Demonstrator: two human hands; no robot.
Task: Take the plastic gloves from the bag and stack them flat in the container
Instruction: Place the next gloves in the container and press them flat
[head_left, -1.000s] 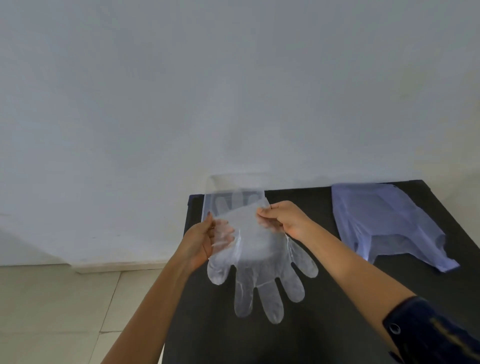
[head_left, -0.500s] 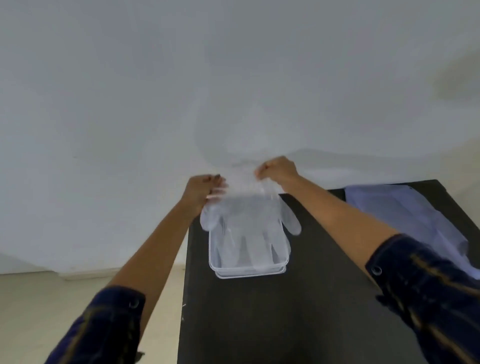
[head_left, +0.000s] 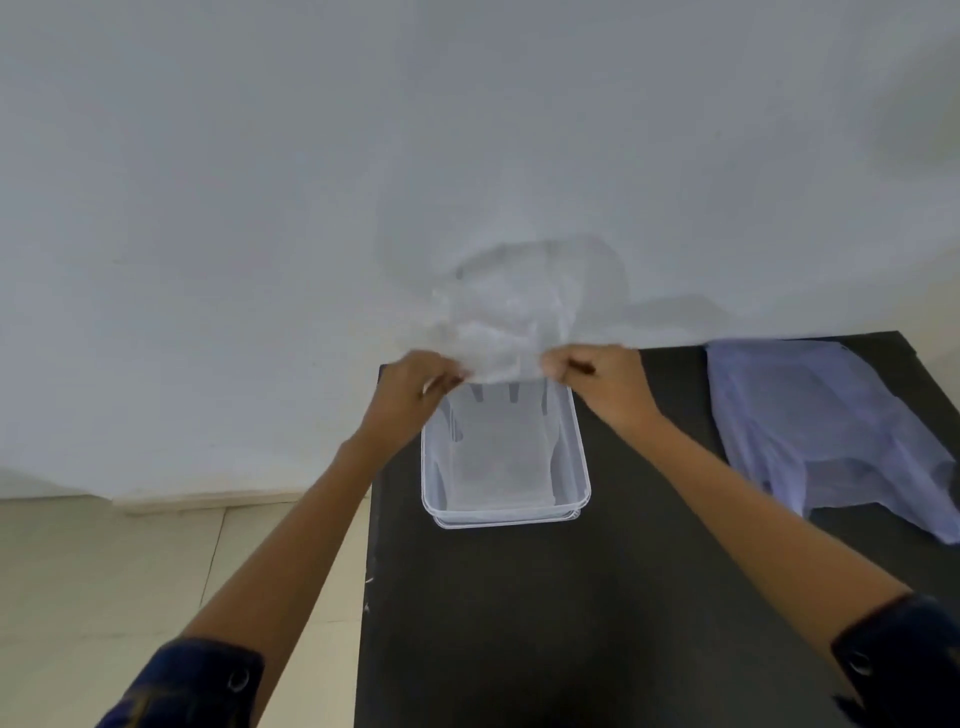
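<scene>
A clear rectangular plastic container (head_left: 581, 457) stands on the black table (head_left: 597, 597) near its far left corner. A clear plastic glove (head_left: 501, 447) lies inside it, its fingers pointing toward the wall. My left hand (head_left: 410, 392) and my right hand (head_left: 597, 382) each pinch a corner of the glove's cuff (head_left: 506, 332) at the container's far end; the cuff stands up crumpled against the white wall. A pale blue plastic bag (head_left: 821, 431) lies flat on the table at the right.
The white wall (head_left: 467, 156) rises directly behind the table's far edge. The table's left edge drops to a beige tiled floor (head_left: 130, 582). Dark blue sleeve cuffs show at both lower corners.
The glove went from hanging fingers-down in front of me to lying in the container. Both hands moved forward and lowered to the container's far end, still pinching the cuff.
</scene>
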